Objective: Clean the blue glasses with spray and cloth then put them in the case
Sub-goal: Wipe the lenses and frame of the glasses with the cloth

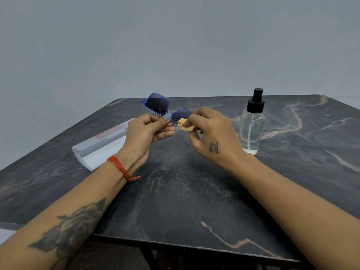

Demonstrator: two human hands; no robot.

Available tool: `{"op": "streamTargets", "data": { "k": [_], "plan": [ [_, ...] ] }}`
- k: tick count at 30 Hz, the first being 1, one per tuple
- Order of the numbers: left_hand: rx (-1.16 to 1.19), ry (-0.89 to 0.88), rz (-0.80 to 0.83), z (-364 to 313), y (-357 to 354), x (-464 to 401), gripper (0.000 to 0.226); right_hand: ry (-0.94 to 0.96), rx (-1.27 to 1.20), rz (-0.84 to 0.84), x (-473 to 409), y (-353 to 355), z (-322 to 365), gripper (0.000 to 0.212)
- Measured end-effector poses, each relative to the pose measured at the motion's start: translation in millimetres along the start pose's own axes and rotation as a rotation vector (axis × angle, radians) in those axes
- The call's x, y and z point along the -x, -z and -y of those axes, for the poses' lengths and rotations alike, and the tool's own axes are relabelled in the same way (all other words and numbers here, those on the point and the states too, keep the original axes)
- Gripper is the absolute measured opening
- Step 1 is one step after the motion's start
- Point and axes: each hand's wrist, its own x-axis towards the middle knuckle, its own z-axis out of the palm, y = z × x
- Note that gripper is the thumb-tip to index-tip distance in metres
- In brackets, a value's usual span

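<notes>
Forearms reach in over the near edge of the dark marble table (194,191), lifting the work clear of its surface so both lens faces stay reachable. The left hand (148,131) pinches the blue glasses (157,104) at the bridge, steadying them in the air above the table's middle. The right hand (210,133) pinches a small orange cloth (184,125) against the nearer lens, likely mid-wipe. The white case (97,147) lies shut toward the left edge, waiting; the spray bottle (252,125) stands upright toward the right, within easy reach.
</notes>
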Motion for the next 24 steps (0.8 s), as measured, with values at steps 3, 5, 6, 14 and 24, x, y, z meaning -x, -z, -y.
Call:
{"op": "streamTargets", "data": {
  "k": [3,5,6,14,24],
  "plan": [
    [-0.013,-0.005,0.0,-0.5,0.6,0.1,0.011,-0.05,0.007,-0.045,-1.0,-0.8,-3.8,0.018],
    [-0.022,-0.01,0.004,-0.8,1.0,0.8,0.011,-0.058,0.011,-0.073,-2.4,-1.6,-4.2,0.02],
    [-0.026,-0.012,0.008,-0.6,1.2,1.0,0.011,-0.056,0.011,-0.083,-3.1,-2.1,-3.4,0.021],
    [-0.043,-0.025,0.017,0.2,-0.6,2.4,0.011,0.069,-0.045,-0.034,-0.9,-6.0,4.4,0.02],
    [-0.051,-0.019,0.013,-0.3,1.2,0.8,0.011,-0.028,-0.001,-0.057,1.1,0.1,-3.6,0.02]
  ]
}}
